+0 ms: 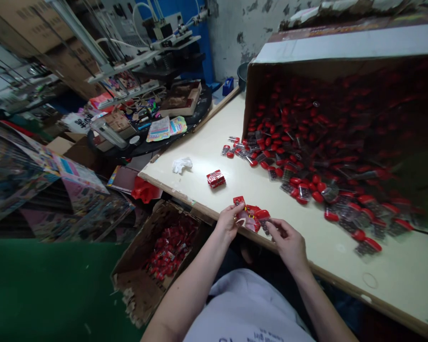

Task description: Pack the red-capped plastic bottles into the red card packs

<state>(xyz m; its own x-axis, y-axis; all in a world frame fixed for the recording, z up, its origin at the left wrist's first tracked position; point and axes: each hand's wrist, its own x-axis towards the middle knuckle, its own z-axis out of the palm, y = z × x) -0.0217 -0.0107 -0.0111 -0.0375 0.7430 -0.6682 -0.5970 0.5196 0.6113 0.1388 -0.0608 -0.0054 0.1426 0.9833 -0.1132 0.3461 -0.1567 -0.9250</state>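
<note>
Near the table's front edge, my left hand (228,221) pinches a red printed card (238,200). My right hand (288,241) has its fingers closed on a small clear container with a red cap (263,217), dark bits showing inside it. More red printed cards (251,210) lie between the two hands, partly covered by the fingers and the container. Just beyond them on the table sits a small stack of red cards (216,178).
A big cardboard box (342,47) on its side spills many red-capped containers (303,190) over the table (199,152). Crumpled white tissue (182,165) lies at left. Below, an open carton (139,266) holds red packs. A machine with a round black table (139,147) stands behind.
</note>
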